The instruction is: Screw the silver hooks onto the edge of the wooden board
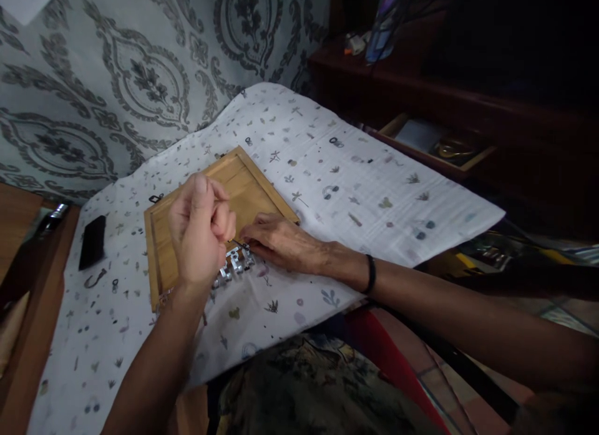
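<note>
A wooden panel with a raised frame (250,188) lies on a cloth-covered table. My left hand (199,229) is closed in a fist above its near side, and a thin dark rod (238,243) runs from the fist toward my right hand. Most of whatever the fist grips is hidden. My right hand (276,238) rests low at the panel's near edge, its fingertips pinched together by the rod's far end; what they hold cannot be made out. Several shiny metal fittings, resembling hinges (236,261), line the edge just below both hands.
White printed cloth (374,191) covers the table. A flat black rectangular object (92,242) lies at the left, beside a small curved dark piece (95,278). Patterned fabric (145,67) rises behind. At the right stands dark furniture with an open drawer (477,159) holding things.
</note>
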Available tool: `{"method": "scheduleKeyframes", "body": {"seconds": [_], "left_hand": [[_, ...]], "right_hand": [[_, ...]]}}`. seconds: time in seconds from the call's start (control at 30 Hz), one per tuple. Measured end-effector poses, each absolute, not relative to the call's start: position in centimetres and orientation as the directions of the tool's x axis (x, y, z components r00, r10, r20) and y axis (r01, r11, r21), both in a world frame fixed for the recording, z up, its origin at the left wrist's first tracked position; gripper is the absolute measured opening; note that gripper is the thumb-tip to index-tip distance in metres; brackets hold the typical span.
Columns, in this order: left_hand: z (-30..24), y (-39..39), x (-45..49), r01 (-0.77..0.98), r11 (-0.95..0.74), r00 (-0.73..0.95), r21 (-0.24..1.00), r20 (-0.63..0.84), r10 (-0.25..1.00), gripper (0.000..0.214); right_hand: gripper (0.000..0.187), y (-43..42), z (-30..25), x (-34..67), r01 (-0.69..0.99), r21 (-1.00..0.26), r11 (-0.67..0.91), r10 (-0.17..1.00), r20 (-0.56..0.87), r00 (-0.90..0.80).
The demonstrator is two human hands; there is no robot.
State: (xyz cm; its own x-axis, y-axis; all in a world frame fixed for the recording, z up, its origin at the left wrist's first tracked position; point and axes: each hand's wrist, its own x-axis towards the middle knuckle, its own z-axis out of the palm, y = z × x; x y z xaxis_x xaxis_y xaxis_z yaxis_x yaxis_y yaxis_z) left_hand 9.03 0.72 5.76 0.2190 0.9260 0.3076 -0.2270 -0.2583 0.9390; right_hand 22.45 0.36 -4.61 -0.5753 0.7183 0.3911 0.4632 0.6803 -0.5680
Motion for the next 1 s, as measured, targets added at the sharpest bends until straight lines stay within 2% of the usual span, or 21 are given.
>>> {"method": "scheduleKeyframes", "body": {"seconds": [0.17, 0.27, 0.37, 0.57, 0.7, 0.83, 1.0], "left_hand": [[6.2, 1.4, 7.6, -0.221, -0.165, 0.509, 0.961, 0.258, 0.821, 0.039], [6.3, 1.6, 7.1, -0.199, -0.109, 0.576, 0.974, 0.207, 0.79, 0.037], [6.1, 1.4, 7.2, -0.202, -0.142, 0.502, 0.969, 0.227, 0.835, 0.039], [5.6, 0.4, 8.2, -0.051, -0.358, 0.13, 0.932, 0.362, 0.923, 0.037], [5.5, -0.1, 9.0, -0.143, -0.352, -0.004, 0.925, 0.355, 0.935, 0.035], [5.3, 0.1, 9.6, -0.219, -0.364, 0.003, 0.905, 0.374, 0.927, 0.041], [5.4, 0.8, 9.0, -0.217, -0.319, 0.178, 0.923, 0.359, 0.916, 0.041]], "right_hand": [[0.014, 0.3, -4.5, 22.5, 0.451, -0.571, 0.686, 0.713, 0.401, -0.575], [0.013, 0.3, -4.5, 22.5, 0.45, -0.58, 0.679, 0.72, 0.404, -0.565], [0.013, 0.3, -4.5, 22.5, 0.436, -0.593, 0.677, 0.719, 0.404, -0.566], [0.016, 0.3, -4.8, 22.4, 0.462, -0.573, 0.677, 0.725, 0.412, -0.551], [0.017, 0.4, -4.9, 22.3, 0.466, -0.58, 0.668, 0.732, 0.401, -0.551], [0.02, 0.3, -4.7, 22.3, 0.466, -0.582, 0.666, 0.731, 0.387, -0.561], [0.023, 0.2, -4.3, 22.3, 0.485, -0.576, 0.659, 0.739, 0.374, -0.56]]}}
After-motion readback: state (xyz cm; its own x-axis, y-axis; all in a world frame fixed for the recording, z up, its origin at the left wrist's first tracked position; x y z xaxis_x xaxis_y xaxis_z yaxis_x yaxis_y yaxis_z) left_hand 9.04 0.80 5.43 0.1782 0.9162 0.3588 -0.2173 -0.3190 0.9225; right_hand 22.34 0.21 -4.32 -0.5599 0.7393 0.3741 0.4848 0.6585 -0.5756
